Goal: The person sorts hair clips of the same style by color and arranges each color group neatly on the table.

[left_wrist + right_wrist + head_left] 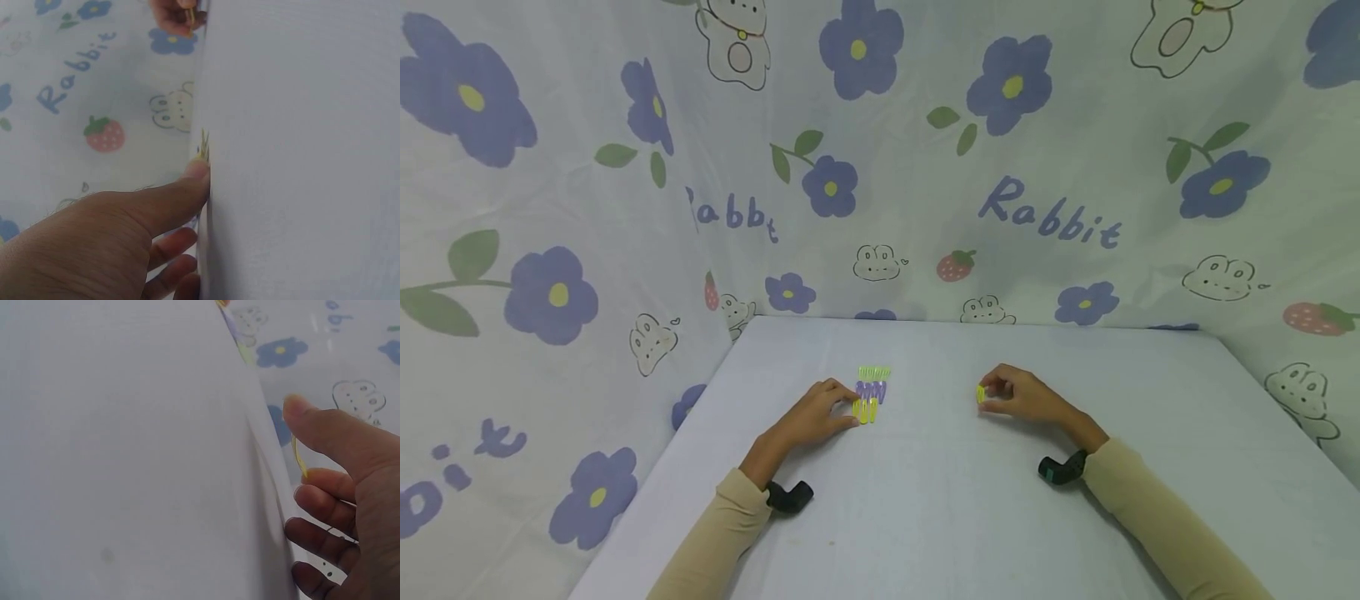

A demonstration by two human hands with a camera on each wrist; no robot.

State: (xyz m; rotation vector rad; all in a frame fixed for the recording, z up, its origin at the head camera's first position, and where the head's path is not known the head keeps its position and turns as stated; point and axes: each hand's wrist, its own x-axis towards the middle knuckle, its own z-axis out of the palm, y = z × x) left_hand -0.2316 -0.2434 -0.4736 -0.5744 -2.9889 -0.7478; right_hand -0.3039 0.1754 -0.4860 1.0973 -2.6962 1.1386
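Rows of small hair clips lie on the white table: several green clips (874, 372) at the back, several purple clips (871, 391) in the middle and yellow clips (865, 412) in front. My left hand (814, 414) has its thumb and index finger at the two ends of the leftmost yellow clip, pinching it at the table. In the left wrist view the thumb hides most of the clips. To the right, my right hand (1024, 397) pinches another yellow hair clip (298, 456) between thumb and index finger, raised off the table; its other fingers are loosely curled.
The white-covered table (955, 517) reaches back to a patterned curtain (917, 142) with blue flowers and rabbits, which also hangs along the left and right sides. A black wrist camera (790, 497) sits on the left wrist, another black camera (1063, 468) on the right.
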